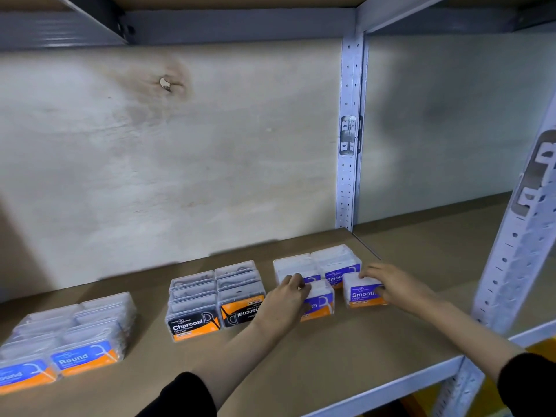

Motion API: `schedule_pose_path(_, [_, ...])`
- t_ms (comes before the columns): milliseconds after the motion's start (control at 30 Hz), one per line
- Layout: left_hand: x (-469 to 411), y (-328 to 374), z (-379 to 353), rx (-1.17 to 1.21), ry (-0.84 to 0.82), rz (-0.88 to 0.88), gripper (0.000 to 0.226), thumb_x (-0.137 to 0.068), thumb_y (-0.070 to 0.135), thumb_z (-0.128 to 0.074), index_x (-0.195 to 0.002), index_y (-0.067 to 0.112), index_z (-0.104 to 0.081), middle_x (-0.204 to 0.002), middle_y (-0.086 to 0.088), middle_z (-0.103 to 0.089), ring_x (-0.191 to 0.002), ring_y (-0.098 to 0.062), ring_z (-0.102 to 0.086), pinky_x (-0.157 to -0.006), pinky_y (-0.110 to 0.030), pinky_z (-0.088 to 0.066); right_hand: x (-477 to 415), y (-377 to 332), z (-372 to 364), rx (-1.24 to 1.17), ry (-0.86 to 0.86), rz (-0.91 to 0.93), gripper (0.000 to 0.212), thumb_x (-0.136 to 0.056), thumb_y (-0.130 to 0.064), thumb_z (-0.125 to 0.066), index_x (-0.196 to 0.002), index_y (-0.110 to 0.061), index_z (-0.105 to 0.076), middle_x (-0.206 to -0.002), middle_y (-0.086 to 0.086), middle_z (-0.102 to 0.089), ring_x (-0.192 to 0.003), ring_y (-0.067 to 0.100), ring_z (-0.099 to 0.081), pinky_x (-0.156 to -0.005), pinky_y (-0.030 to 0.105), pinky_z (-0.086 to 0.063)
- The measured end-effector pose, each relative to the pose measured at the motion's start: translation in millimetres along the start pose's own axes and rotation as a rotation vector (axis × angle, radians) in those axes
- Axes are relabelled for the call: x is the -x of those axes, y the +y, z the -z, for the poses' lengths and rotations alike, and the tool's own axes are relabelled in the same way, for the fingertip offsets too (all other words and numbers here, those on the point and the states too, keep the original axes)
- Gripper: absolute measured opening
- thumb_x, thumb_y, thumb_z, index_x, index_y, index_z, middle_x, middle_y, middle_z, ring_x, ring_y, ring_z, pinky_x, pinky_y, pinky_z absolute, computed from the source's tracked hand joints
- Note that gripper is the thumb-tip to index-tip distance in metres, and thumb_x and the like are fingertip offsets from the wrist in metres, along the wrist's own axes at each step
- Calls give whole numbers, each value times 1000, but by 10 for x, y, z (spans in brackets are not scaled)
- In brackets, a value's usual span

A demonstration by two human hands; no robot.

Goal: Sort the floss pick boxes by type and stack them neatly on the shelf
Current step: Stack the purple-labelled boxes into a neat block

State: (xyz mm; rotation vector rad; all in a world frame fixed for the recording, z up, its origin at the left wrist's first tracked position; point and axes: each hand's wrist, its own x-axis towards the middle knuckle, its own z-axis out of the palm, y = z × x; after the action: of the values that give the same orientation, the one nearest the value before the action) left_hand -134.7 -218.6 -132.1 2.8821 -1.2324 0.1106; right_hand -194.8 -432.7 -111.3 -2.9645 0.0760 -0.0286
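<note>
On the brown shelf board (301, 353) the clear floss pick boxes lie in three groups. Blue "Round" boxes (84, 356) are at the left, black "Charcoal" boxes (195, 322) in the middle, purple "Smooth" boxes (337, 263) at the right. My left hand (285, 299) grips a purple Smooth box (320, 299) at the front of that group. My right hand (394, 284) grips another purple Smooth box (362, 291) beside it. Two more Smooth boxes stand behind them.
A pale wooden back panel (180, 161) closes the shelf behind. Perforated metal uprights stand at the back (349, 145) and at the front right (517, 236). The shelf's metal front rail (391, 386) runs along the near edge. An upper shelf beam (210, 25) hangs overhead.
</note>
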Motion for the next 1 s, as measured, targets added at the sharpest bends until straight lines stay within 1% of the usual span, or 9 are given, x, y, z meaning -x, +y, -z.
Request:
schedule_pose_path(100, [-45,21,-25,8,7,54,46,-97,21,-43,-141,7,-35,-138,-12,-38,-129,-25,-38,-100,-39,-45,-65,-13,-70,-48,35,37,44,-90,-5,-49,-133,-13,-45,-145,3,-40,-133,16,-36,-105,20,-31])
schedule_pose_path(200, [-69,22,-41,21,4,81,46,-97,19,-44,-141,7,-35,-138,-12,-39,-130,-26,-37,-100,-40,-45,-130,-22,-126,-74,58,61,42,-90,-6,-51,-131,-13,-48,-141,3,-45,-129,16,-41,-102,23,-37])
schedule_pose_path(333, [-73,31,-29,33,0,90,46,-97,20,-44,-140,6,-36,-138,-13,-39,-129,-26,-38,-99,-40,-46,-205,-67,-166,-123,66,76,40,-89,-6,-53,-128,-11,-50,-137,4,-48,-124,16,-45,-94,20,-41])
schedule_pose_path(467, [-68,28,-24,31,2,100,46,-97,21,-43,-140,6,-36,-138,-12,-39,-129,-25,-38,-99,-40,-47,-255,-106,-184,-128,70,78,39,-90,-7,-53,-129,-10,-50,-137,5,-48,-125,16,-44,-98,23,-41])
schedule_pose_path(667, [-51,20,-33,45,17,119,47,-97,24,-44,-140,7,-35,-140,-11,-38,-131,-24,-36,-100,-38,-45,-254,-102,-197,-133,93,92,38,-91,-7,-51,-129,-11,-51,-136,3,-50,-125,16,-45,-97,19,-39])
schedule_pose_path(767, [-50,27,-34,57,21,132,47,-98,26,-42,-141,8,-34,-142,-9,-36,-132,-23,-35,-100,-37,-44,-248,-105,-199,-136,96,85,39,-91,-8,-51,-130,-12,-50,-138,2,-49,-125,15,-45,-99,21,-40])
schedule_pose_path(900, [-64,30,-25,70,16,142,48,-97,24,-43,-142,8,-34,-144,-9,-36,-133,-24,-34,-102,-38,-44,-238,-98,-200,-144,95,91,39,-91,-12,-52,-130,-14,-49,-138,0,-47,-125,14,-45,-95,17,-39])
schedule_pose_path(967, [-65,27,-54,130,75,150,50,-96,24,-47,-141,8,-35,-145,-9,-37,-134,-25,-36,-104,-38,-41,-233,-92,-211,-214,119,69,38,-90,-16,-55,-127,-14,-52,-135,0,-50,-122,14,-46,-92,17,-39])
schedule_pose_path(1000, [-61,31,-92,198,153,168,51,-95,25,-49,-142,10,-36,-147,-8,-37,-134,-24,-37,-107,-37,-39,-230,-84,-218,-295,154,43,37,-89,-17,-57,-125,-13,-54,-131,0,-52,-120,15,-48,-92,21,-42])
